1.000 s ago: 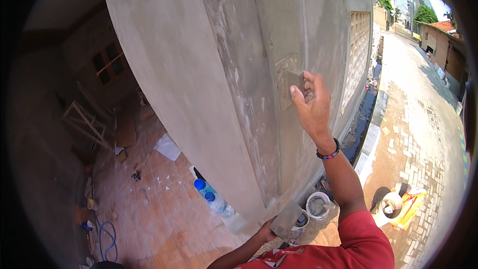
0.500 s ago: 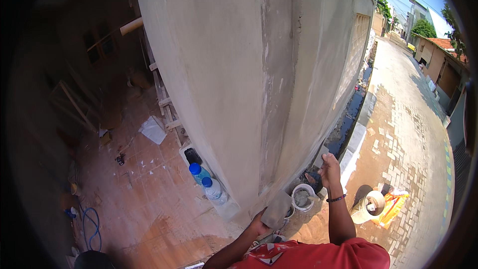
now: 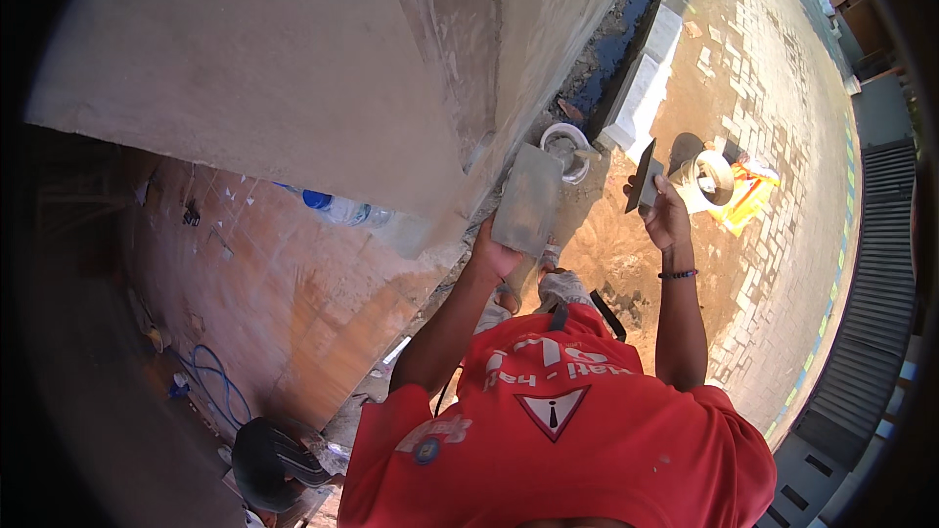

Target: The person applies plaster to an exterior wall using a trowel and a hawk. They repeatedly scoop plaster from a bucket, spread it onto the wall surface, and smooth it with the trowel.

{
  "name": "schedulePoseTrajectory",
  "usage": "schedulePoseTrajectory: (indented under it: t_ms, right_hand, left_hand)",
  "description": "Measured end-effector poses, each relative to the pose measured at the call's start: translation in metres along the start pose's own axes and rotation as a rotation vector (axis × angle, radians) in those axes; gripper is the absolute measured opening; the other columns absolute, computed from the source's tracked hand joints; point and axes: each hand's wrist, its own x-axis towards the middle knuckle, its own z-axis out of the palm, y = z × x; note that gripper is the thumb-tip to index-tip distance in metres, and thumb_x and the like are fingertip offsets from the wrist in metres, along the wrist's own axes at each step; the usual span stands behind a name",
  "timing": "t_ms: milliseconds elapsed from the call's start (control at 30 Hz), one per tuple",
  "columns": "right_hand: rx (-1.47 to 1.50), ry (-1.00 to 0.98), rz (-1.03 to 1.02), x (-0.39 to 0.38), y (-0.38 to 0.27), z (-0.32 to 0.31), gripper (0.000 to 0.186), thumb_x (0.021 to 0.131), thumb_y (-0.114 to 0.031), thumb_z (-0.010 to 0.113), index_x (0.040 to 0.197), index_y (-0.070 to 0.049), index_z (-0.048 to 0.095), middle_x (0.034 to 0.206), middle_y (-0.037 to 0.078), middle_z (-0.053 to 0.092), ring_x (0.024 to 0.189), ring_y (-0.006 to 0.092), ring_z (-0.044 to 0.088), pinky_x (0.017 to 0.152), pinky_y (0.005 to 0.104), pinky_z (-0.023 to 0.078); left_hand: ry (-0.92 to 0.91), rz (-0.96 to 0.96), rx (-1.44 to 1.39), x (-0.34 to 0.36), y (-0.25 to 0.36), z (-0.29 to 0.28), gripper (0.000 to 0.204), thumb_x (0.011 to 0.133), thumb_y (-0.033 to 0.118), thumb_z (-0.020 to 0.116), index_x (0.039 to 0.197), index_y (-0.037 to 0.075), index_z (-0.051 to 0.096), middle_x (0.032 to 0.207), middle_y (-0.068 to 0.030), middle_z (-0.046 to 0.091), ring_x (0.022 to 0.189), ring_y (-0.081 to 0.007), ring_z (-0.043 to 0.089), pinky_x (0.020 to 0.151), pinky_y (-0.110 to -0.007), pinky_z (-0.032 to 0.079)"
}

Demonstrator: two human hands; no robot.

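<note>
Change: dark flat metal trowel [image 3: 642, 179], against tall grey plastered wall [image 3: 264, 68] a second ago, now clear of it, right of centre frame | right hand [image 3: 670, 216]: pinching its grip | left hand [image 3: 497, 252]: clasping edge of grey rectangular board [image 3: 529, 203], mid-frame | judged: wall-smoothing interrupted, no pressure on plaster

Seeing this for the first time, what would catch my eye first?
First, the bright red cloth shirt, filling the lower middle. Just above it, the left hand holds a flat grey rectangular board, and the right hand a dark flat-bladed trowel. Beyond them, a broad grey wall spans the upper left.
</note>
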Motion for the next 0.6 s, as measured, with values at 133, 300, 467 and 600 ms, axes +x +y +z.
schedulePoseTrajectory:
  t_ms: [133, 300, 467, 600]
  right_hand:
    - [0.048, 0.154, 0.102, -0.002, 0.024, -0.053, 0.037, 0.088, -0.028, 0.061, 0.113, -0.002, 0.052, 0.097, 0.015, 0.065, 0.082, 0.0224, 0.066, 0.05, 0.0203, 0.049]
    - [0.091, 0.242, 0.24, 0.004, 0.052, -0.123, 0.035, 0.089, -0.032, 0.061, 0.109, -0.003, 0.054, 0.087, 0.013, 0.065, 0.075, 0.0219, 0.065, 0.051, 0.0248, 0.05]
    - [-0.046, 0.239, 0.379, 0.023, 0.067, -0.172, 0.029, 0.087, -0.031, 0.064, 0.103, -0.008, 0.056, 0.081, 0.005, 0.063, 0.067, 0.015, 0.062, 0.047, 0.0224, 0.045]
    - [-0.284, 0.319, 0.433, 0.054, 0.055, -0.204, 0.022, 0.084, -0.026, 0.068, 0.093, -0.008, 0.058, 0.076, 0.001, 0.06, 0.063, 0.0109, 0.057, 0.053, 0.0257, 0.044]
  left_hand:
    - [0.253, 0.001, -0.007, 0.008, -0.011, -0.028, 0.039, 0.094, 0.031, 0.041, 0.122, 0.008, 0.054, 0.117, -0.0084, 0.061, 0.104, -0.0237, 0.06, 0.081, -0.039, 0.052]
    - [0.427, 0.033, 0.006, 0.026, -0.034, -0.04, 0.034, 0.094, 0.029, 0.041, 0.117, 0.009, 0.056, 0.112, -0.0074, 0.062, 0.091, -0.0211, 0.063, 0.059, -0.032, 0.05]
    - [0.512, 0.085, 0.042, 0.062, -0.058, -0.039, 0.031, 0.094, 0.028, 0.041, 0.114, 0.01, 0.057, 0.107, -0.0073, 0.063, 0.081, -0.0196, 0.061, 0.053, -0.03, 0.043]
    - [0.504, 0.129, 0.074, 0.077, -0.078, -0.053, 0.03, 0.094, 0.027, 0.042, 0.113, 0.01, 0.058, 0.105, -0.008, 0.063, 0.081, -0.0195, 0.061, 0.053, -0.029, 0.044]
